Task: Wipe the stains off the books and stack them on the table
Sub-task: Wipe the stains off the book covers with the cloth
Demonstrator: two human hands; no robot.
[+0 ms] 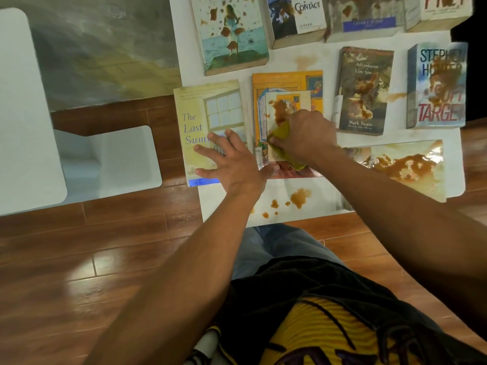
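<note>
Several stained books lie flat on a white table (pixel 326 206). My right hand (pixel 305 135) grips a yellow-green cloth (pixel 280 135) and presses it onto the orange book (pixel 287 83), just below a brown stain on its cover. My left hand (pixel 229 159) rests with spread fingers on the pale yellow book (pixel 195 109) titled "The Last Summer", with the thumb at the orange book's lower left edge. This yellow cover shows no stains.
The Mark Twain book (pixel 363 90), a Stephen Hunter book (pixel 437 85), a seascape book (pixel 229 35) and "Contact" (pixel 297 19) carry brown stains. A glossy stained book (pixel 403 164) lies at the right front. Brown drops (pixel 297 198) mark the table's front edge. White furniture (pixel 26 114) stands left.
</note>
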